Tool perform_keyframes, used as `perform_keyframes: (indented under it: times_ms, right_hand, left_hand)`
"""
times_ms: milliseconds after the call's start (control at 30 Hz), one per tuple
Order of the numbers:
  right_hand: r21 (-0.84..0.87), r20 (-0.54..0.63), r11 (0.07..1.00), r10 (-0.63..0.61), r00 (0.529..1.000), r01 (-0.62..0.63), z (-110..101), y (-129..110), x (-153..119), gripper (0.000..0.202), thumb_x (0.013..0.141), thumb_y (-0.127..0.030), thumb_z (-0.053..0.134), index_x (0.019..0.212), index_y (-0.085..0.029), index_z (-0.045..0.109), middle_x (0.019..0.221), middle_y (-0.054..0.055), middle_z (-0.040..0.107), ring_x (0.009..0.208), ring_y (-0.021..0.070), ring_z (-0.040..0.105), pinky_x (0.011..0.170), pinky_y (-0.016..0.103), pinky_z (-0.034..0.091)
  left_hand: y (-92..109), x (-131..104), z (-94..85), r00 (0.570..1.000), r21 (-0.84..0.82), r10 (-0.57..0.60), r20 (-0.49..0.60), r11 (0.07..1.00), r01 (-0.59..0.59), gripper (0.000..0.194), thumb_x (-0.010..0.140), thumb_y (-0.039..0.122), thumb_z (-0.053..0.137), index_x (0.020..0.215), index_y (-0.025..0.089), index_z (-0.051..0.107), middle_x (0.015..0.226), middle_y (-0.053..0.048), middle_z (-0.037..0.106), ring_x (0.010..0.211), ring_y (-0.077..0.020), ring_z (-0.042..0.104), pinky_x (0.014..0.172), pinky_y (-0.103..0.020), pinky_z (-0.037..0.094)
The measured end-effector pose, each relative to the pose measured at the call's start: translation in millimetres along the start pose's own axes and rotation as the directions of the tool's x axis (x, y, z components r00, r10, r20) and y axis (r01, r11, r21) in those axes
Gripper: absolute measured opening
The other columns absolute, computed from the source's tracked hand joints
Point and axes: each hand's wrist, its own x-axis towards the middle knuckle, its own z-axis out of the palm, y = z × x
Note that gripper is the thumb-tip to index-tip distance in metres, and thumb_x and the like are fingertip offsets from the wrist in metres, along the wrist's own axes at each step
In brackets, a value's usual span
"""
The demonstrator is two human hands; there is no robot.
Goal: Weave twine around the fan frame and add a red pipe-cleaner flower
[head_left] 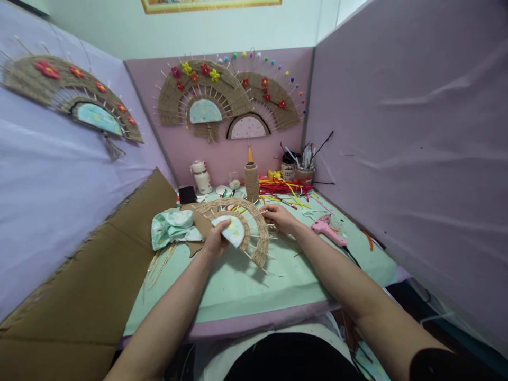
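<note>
My left hand (216, 239) grips a half-round fan (260, 241) by its light, patterned fabric centre (235, 230), thumb on top. Two bands of brown twine are woven across the fan's thin sticks, and the stick ends poke out past the outer band. At the fan's upper right edge, my right hand (280, 217) has its fingers pinched together by the stick tips. What lies between those fingers is too small to make out. Just behind the fan stands a cone of brown twine (251, 182).
Crumpled green fabric (172, 227) and a large cardboard sheet (119, 254) lie left. A pink glue gun (329, 233) with a cord rests right. Red and yellow pipe cleaners (283, 186), a white bottle (201, 177) and tool pots (305, 173) line the back. Finished fans (202, 79) hang on the partition.
</note>
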Motion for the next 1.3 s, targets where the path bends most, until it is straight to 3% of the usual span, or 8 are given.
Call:
perform_keyframes:
  times_ms: [200,433,767,1000,1300]
  right_hand:
    - [0.026,0.034,0.999,0.037,0.999,-0.038,3.8,-4.5,-4.4,0.027,0.06,-0.031,0.075,0.08,-0.016,0.065,0.069,0.0,0.063,0.061,0.0098,0.054,0.058,0.022,0.042]
    - [0.009,0.054,0.997,0.072,0.996,-0.073,2.0,-5.6,-5.7,0.027,0.063,-0.033,0.072,0.083,-0.017,0.065,0.057,-0.004,0.054,0.043,0.0042,0.038,0.038,0.017,0.02]
    - [0.008,0.037,0.997,0.078,0.996,-0.079,5.9,-11.0,-7.8,0.025,0.064,-0.033,0.071,0.081,-0.016,0.066,0.064,0.001,0.06,0.052,0.0081,0.047,0.042,0.019,0.029]
    - [0.03,0.059,0.995,0.094,0.994,-0.096,4.3,-8.0,-6.1,0.031,0.062,-0.04,0.074,0.075,-0.014,0.064,0.06,-0.001,0.053,0.045,0.0041,0.036,0.039,0.018,0.017]
    - [-0.008,-0.002,0.999,0.049,0.999,-0.049,2.9,0.2,-0.6,0.032,0.062,-0.043,0.072,0.069,-0.016,0.057,0.054,-0.005,0.045,0.042,0.0041,0.029,0.039,0.02,0.015]
  left_hand:
    - [0.2,1.8,-0.3,1.0,-0.018,0.026,-0.014,0.999,-0.026,0.015,0.067,0.015,0.063,0.082,0.011,0.062,0.073,-0.005,0.07,0.064,-0.0165,0.066,0.062,-0.026,0.055]
    - [-1.1,2.1,-0.4,0.999,-0.013,0.041,-0.024,0.999,-0.042,0.015,0.067,0.015,0.064,0.081,0.011,0.062,0.072,-0.006,0.069,0.063,-0.0172,0.066,0.061,-0.026,0.055]
    - [-2.3,3.8,-2.1,0.996,-0.004,0.077,-0.046,0.997,-0.078,0.018,0.066,0.016,0.065,0.083,0.012,0.06,0.073,-0.005,0.069,0.065,-0.0172,0.066,0.064,-0.026,0.055]
    - [-6.7,7.9,-5.1,0.994,0.011,0.109,-0.024,0.994,-0.108,0.019,0.065,0.015,0.067,0.083,0.012,0.062,0.076,-0.006,0.07,0.069,-0.0184,0.067,0.068,-0.028,0.055]
    - [-8.3,6.3,-4.3,0.989,0.045,0.15,-0.008,0.988,-0.15,0.027,0.061,0.016,0.07,0.087,0.013,0.062,0.08,-0.006,0.07,0.075,-0.0202,0.068,0.073,-0.03,0.054]
